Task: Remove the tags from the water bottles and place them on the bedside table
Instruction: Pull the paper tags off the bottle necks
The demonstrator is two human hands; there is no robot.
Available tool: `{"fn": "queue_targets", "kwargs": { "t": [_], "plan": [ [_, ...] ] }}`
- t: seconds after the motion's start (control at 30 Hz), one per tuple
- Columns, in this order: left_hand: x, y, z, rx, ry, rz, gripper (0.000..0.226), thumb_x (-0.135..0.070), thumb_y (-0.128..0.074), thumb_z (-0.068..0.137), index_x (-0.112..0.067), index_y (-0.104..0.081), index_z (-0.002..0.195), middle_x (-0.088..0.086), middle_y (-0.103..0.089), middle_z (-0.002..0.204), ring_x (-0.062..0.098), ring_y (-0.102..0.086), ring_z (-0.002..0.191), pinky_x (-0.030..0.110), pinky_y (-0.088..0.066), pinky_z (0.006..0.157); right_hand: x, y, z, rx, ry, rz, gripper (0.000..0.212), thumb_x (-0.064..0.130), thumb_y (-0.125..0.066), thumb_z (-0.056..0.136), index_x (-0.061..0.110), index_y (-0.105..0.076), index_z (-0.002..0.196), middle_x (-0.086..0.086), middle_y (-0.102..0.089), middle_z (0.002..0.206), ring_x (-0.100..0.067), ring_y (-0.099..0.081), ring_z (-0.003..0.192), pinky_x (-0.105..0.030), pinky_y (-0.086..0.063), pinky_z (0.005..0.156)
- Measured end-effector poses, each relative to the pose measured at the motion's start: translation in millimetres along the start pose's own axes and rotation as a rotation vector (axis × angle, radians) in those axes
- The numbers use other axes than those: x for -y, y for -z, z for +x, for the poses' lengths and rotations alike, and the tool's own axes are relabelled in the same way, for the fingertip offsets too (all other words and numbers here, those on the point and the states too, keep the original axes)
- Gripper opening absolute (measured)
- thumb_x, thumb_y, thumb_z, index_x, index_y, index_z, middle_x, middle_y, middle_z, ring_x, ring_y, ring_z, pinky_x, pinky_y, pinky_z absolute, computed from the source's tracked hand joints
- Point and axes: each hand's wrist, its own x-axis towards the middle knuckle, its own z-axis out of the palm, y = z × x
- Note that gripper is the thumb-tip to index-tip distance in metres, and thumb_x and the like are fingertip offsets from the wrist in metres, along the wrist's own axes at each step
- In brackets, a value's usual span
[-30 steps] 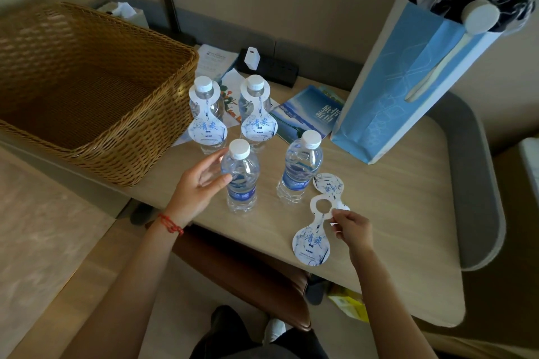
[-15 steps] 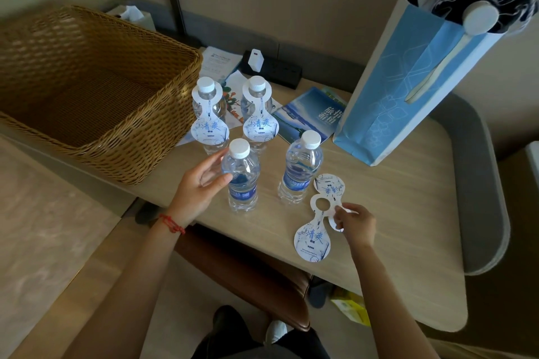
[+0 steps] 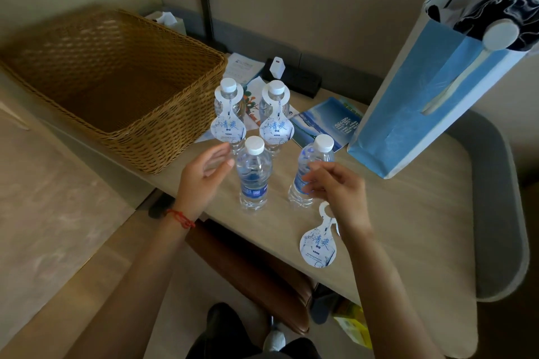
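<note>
the right hand (image 3: 335, 189) has let go of the removed tag (image 3: 318, 246), which a moment ago it was pinching at the loop; that tag now lies flat on the table (image 3: 408, 227) near the front edge, with a second removed tag mostly hidden under the right wrist. the hand has lifted and moved forward, fingers loosely curled and holding nothing, in front of the front right bottle (image 3: 310, 172). the left hand (image 3: 204, 175) has come off the front left bottle (image 3: 253, 175); it hovers just beside it, fingers relaxed and spread, gripping nothing. both front bottles stand bare-necked. the back left bottle (image 3: 228, 96) and back right bottle (image 3: 276, 96) each carry a tag: back left tag (image 3: 228, 122), back right tag (image 3: 275, 122), hung round the neck. judgement: two tags are off and set down, two remain, so the task stands about half done; both hands appear to be heading for the back pair. the front bottles stand in the reach path and could be knocked.
</note>
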Motion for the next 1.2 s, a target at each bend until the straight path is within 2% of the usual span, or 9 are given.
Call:
{"fn": "queue_targets", "kwargs": {
  "t": [0.13,0.33,0.43,0.53,0.63,0.73,0.83,1.07,1.2],
  "plan": [
    [-7,10,9,-0.04,-0.027,0.029,0.033,-0.022,-0.061,0.085,-0.028,-0.056,0.118,-0.011,-0.061,0.116,-0.001,-0.056,0.108,0.009,-0.043,0.086,27,-26,5,0.119,0.045,0.014,0.012,0.01,-0.057,0.087,0.008,-0.068,0.09,-0.002,-0.07,0.069,-0.012,-0.061,0.057,-0.02,-0.052,0.056],
    [-7,30,51,-0.113,-0.028,0.052,0.033,-0.022,-0.058,0.087,-0.021,-0.055,0.12,-0.009,-0.058,0.114,-0.013,-0.052,0.099,-0.004,-0.039,0.076,51,-62,44,0.115,0.089,-0.029,0.016,0.007,-0.055,0.087,0.015,-0.068,0.083,-0.004,-0.069,0.073,-0.01,-0.062,0.056,-0.018,-0.051,0.055],
    [-1,35,80,-0.056,-0.028,0.045,0.037,-0.023,-0.057,0.088,-0.018,-0.052,0.125,-0.009,-0.053,0.12,-0.001,-0.051,0.109,-0.004,-0.039,0.076,53,-81,74,0.106,0.097,-0.114,0.018,0.01,-0.054,0.089,0.02,-0.067,0.081,-0.002,-0.07,0.075,-0.01,-0.063,0.058,-0.017,-0.051,0.056],
    [7,37,106,0.021,-0.045,0.039,0.04,-0.021,-0.057,0.088,-0.022,-0.048,0.126,-0.013,-0.048,0.121,0.003,-0.044,0.116,-0.004,-0.038,0.078,49,-100,103,0.067,0.061,-0.181,0.012,0.012,-0.057,0.088,0.012,-0.069,0.088,-0.002,-0.069,0.074,-0.007,-0.063,0.056,-0.016,-0.051,0.055],
    [20,37,128,0.076,-0.035,0.034,0.046,-0.02,-0.058,0.087,-0.018,-0.044,0.131,-0.003,-0.047,0.132,0.008,-0.041,0.122,0.015,-0.041,0.092,43,-116,126,0.055,0.024,-0.239,0.014,0.008,-0.057,0.087,0.003,-0.068,0.095,-0.005,-0.067,0.072,-0.004,-0.06,0.05,-0.015,-0.052,0.053],
    [33,35,143,0.146,0.021,0.018,0.048,-0.017,-0.058,0.087,-0.014,-0.043,0.132,0.007,-0.045,0.14,0.017,-0.04,0.129,0.04,-0.042,0.101,38,-128,141,0.062,-0.029,-0.28,0.011,0.009,-0.057,0.089,0.009,-0.067,0.088,-0.007,-0.067,0.073,-0.005,-0.06,0.049,-0.015,-0.053,0.053],
    [41,31,152,0.222,0.036,-0.015,0.048,-0.013,-0.057,0.087,-0.011,-0.043,0.133,0.009,-0.047,0.139,0.019,-0.041,0.129,0.049,-0.042,0.102,33,-134,151,0.06,-0.095,-0.381,0.013,0.01,-0.056,0.09,0.015,-0.066,0.083,-0.003,-0.068,0.073,-0.005,-0.062,0.052,-0.014,-0.054,0.055],
    [48,30,163,0.32,0.066,-0.099,0.048,-0.009,-0.057,0.087,-0.009,-0.042,0.133,0.01,-0.047,0.137,0.022,-0.041,0.13,0.036,-0.042,0.102,27,-148,159,0.098,-0.144,-0.3,0.007,0.008,-0.058,0.088,0.004,-0.064,0.088,-0.012,-0.067,0.071,-0.006,-0.062,0.046,-0.014,-0.051,0.048],
    [52,31,166,0.324,0.087,-0.129,0.049,-0.011,-0.058,0.086,-0.012,-0.042,0.133,0.004,-0.047,0.137,0.017,-0.04,0.13,0.026,-0.041,0.095,27,-150,163,0.093,-0.125,-0.287,0.01,0.009,-0.06,0.087,0.002,-0.064,0.082,-0.006,-0.068,0.064,-0.007,-0.064,0.048,-0.016,-0.052,0.049]
  ]
}}
